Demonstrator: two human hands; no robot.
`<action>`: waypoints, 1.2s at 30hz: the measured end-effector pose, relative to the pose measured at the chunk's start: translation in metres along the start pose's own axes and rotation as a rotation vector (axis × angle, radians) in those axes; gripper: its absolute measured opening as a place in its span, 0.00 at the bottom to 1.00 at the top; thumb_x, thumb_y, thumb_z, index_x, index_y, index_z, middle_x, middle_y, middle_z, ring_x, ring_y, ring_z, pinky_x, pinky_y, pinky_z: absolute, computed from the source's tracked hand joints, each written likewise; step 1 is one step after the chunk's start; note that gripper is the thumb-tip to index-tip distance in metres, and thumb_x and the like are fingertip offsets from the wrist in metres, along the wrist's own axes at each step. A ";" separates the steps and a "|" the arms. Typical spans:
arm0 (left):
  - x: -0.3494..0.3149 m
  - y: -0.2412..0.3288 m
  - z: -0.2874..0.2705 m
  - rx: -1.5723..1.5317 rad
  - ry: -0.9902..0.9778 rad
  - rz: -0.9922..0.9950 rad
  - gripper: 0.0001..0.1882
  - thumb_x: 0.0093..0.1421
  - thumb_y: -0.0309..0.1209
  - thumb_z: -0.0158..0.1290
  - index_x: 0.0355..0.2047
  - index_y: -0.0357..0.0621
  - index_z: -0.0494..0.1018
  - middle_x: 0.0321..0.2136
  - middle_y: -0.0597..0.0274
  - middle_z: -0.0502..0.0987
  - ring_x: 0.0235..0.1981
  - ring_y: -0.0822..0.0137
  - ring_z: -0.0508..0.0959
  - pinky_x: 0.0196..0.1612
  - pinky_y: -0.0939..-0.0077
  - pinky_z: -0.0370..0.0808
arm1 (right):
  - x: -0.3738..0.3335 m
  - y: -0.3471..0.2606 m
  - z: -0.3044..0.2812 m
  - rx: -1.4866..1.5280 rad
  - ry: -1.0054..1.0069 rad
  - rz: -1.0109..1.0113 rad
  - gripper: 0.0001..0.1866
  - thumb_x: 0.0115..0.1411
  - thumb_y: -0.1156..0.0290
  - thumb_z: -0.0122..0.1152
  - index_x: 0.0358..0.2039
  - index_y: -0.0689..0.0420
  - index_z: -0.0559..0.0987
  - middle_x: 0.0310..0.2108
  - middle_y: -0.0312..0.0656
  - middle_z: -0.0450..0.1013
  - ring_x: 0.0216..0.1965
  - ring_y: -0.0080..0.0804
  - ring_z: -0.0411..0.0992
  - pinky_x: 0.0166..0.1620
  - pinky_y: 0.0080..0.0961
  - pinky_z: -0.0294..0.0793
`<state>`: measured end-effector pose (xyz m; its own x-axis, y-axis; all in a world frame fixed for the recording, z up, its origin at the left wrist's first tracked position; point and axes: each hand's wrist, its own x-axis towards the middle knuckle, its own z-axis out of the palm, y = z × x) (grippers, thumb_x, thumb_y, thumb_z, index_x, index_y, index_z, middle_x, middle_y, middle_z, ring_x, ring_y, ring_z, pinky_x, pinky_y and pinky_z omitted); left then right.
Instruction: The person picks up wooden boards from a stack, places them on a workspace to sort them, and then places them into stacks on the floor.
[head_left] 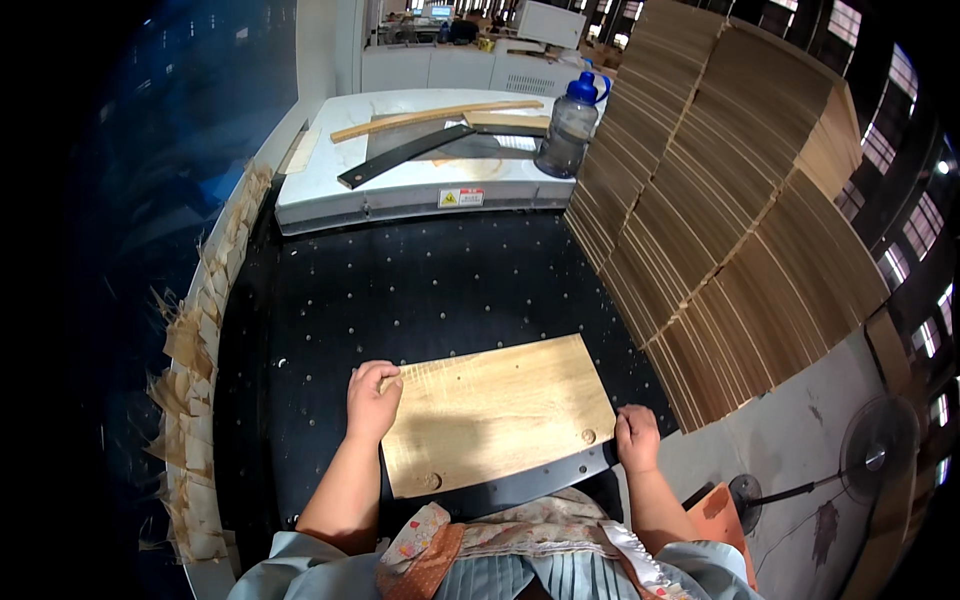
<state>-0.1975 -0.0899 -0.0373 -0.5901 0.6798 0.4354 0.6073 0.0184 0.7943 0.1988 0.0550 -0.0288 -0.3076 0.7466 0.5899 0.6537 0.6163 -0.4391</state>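
Note:
A pale wood-grain board (500, 410) lies in front of me on a black table (430, 275) dotted with small round studs. Two round holes show near the board's close edge, and a few small dark holes sit nearer its far edge. My left hand (374, 402) is closed on the board's far left corner, fingers over the edge. At the right edge, close to the near corner, my right hand (638, 438) is closed with curled fingers against the board. The undersides of both grips are hidden.
Tall stacks of brown boards (720, 200) stand along the right. Behind the table, a white machine top (330, 190) carries wooden and black strips and a blue-capped bottle (570, 130). Torn tape pieces (190, 400) hang along the left edge. A fan (870, 458) stands at lower right.

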 end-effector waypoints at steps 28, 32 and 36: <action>-0.001 0.005 -0.004 0.046 -0.058 0.007 0.08 0.47 0.25 0.57 0.31 0.44 0.75 0.37 0.59 0.74 0.43 0.57 0.72 0.49 0.67 0.67 | -0.001 -0.004 -0.002 0.011 0.010 -0.004 0.05 0.50 0.76 0.56 0.28 0.61 0.79 0.30 0.47 0.75 0.37 0.45 0.73 0.42 0.35 0.72; -0.001 0.005 -0.005 0.060 -0.043 0.006 0.08 0.47 0.26 0.58 0.31 0.44 0.75 0.37 0.59 0.74 0.42 0.57 0.72 0.48 0.67 0.68 | 0.001 -0.008 -0.004 0.028 0.005 -0.002 0.05 0.50 0.76 0.56 0.28 0.61 0.79 0.30 0.47 0.75 0.37 0.45 0.73 0.42 0.35 0.72; -0.001 0.004 -0.002 0.067 -0.037 0.026 0.09 0.47 0.26 0.58 0.30 0.45 0.75 0.36 0.59 0.74 0.42 0.57 0.72 0.47 0.67 0.68 | 0.002 -0.003 -0.002 0.006 0.031 -0.020 0.04 0.48 0.78 0.58 0.26 0.61 0.79 0.29 0.46 0.75 0.35 0.44 0.74 0.41 0.35 0.73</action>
<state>-0.1959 -0.0920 -0.0331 -0.5544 0.7074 0.4384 0.6571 0.0487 0.7522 0.1977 0.0545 -0.0245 -0.2989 0.7259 0.6195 0.6437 0.6326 -0.4307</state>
